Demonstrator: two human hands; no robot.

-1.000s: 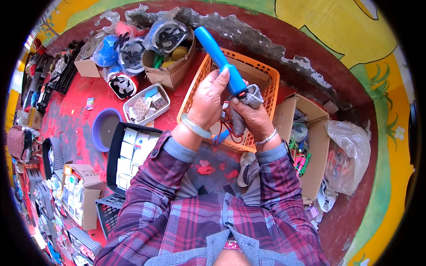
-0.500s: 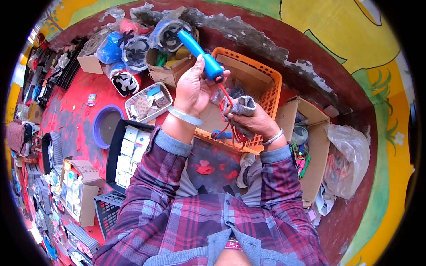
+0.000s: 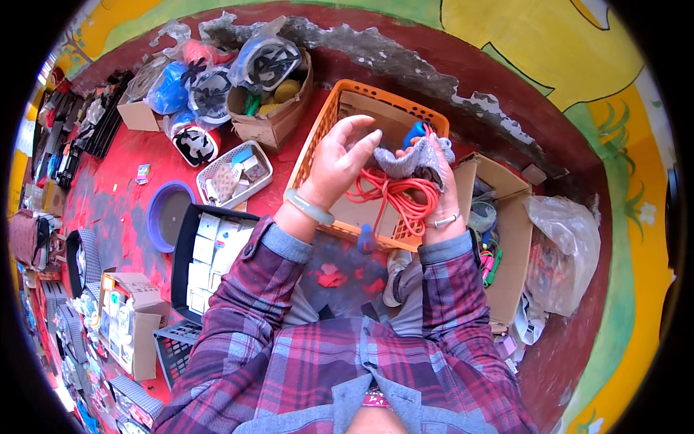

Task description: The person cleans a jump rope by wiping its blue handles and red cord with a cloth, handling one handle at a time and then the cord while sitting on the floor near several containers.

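My left hand (image 3: 334, 165) is raised, fingers apart and empty, beside the grey cloth. My right hand (image 3: 446, 184) is closed around a grey cloth (image 3: 406, 163) and a jump rope with it. The red cord (image 3: 412, 199) hangs in gathered loops below the cloth. One blue handle (image 3: 413, 134) pokes out at the top of my right hand, partly hidden by the cloth and fingers. The other blue handle (image 3: 366, 239) dangles lower, slightly blurred. Behind and below both hands stands an orange plastic basket (image 3: 318, 137) with cardboard inside.
Right of the basket are an open cardboard box (image 3: 513, 239) and a clear plastic bag (image 3: 567, 253). To the left stand a white basket (image 3: 264, 181), a purple basin (image 3: 150, 217) and a black box of white packets (image 3: 181, 267). Bagged helmets (image 3: 267, 65) lie by the wall.
My left hand has let go of the blue handle and opened. That handle now sits up at my right hand with the cloth. The red cord loops hang more fully in view.
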